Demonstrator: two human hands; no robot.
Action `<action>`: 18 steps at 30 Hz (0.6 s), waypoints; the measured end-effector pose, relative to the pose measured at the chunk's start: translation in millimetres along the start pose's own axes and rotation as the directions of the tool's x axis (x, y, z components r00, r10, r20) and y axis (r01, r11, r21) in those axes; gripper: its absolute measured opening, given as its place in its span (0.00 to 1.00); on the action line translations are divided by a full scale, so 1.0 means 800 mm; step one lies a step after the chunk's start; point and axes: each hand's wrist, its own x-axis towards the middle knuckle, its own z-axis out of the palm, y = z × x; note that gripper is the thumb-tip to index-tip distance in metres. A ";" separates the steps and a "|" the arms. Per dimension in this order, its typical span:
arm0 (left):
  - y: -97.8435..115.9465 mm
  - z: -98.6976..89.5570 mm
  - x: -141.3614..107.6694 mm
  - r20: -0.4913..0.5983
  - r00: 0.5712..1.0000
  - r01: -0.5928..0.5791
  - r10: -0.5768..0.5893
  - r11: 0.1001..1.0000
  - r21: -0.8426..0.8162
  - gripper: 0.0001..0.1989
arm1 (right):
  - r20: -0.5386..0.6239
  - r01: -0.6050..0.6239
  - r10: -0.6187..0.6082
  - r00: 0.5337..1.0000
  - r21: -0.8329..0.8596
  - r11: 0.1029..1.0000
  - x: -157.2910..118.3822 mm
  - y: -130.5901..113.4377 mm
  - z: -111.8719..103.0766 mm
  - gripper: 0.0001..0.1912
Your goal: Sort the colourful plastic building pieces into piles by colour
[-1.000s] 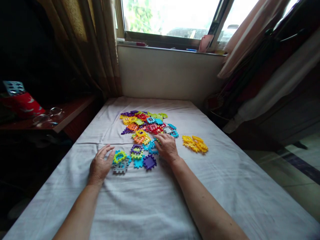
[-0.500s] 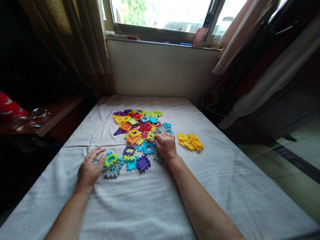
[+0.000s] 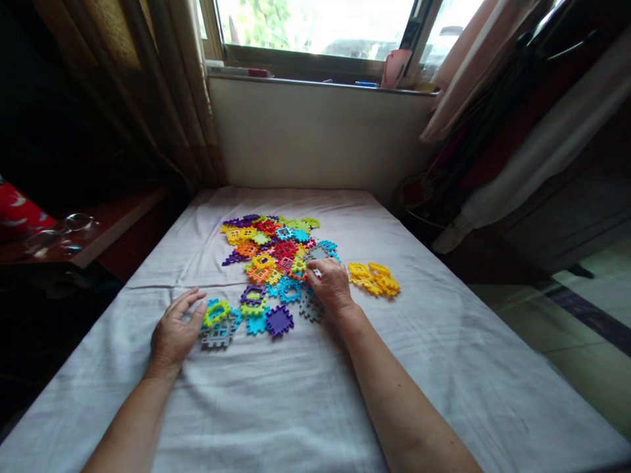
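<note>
My right hand (image 3: 329, 284) is at the right edge of a pile of coloured interlocking plastic tiles. Its fingers are closed in a pinch, and what they hold is hidden. Just below it lies a grey tile (image 3: 311, 307). A red tile (image 3: 284, 249) and a flat grey tile (image 3: 319, 253) lie in the pile beyond. My left hand (image 3: 176, 328) rests open on the sheet, fingers stretched out, beside a lime-green frame tile (image 3: 217, 313) and a grey lattice tile (image 3: 219, 335). A purple tile (image 3: 279, 320) lies between the hands, nearer to me.
Yellow tiles (image 3: 374, 280) form a separate group right of my right hand. Everything lies on a pale bedsheet (image 3: 276, 407). A dark wooden side table (image 3: 113, 223) with glasses (image 3: 77, 223) stands at left. A pink cup (image 3: 394, 68) is on the window sill.
My right hand has shifted slightly right and toward me, uncovering more of the grey tile below it. My left hand stays beside the same tiles.
</note>
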 end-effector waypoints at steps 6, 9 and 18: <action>0.032 -0.003 0.009 -0.028 0.983 -0.177 0.180 0.980 0.090 0.17 | 0.025 0.037 -0.038 0.999 0.034 0.999 -0.002 -0.007 0.000 0.06; 0.061 0.010 0.033 0.081 0.952 -0.303 0.295 0.944 0.128 0.16 | 0.021 0.033 -0.034 0.999 0.036 0.999 -0.003 -0.008 -0.004 0.08; 0.101 0.101 0.108 0.386 0.888 -0.388 0.251 0.859 0.334 0.16 | 0.061 0.006 -0.006 0.998 -0.001 1.000 -0.004 -0.004 -0.009 0.09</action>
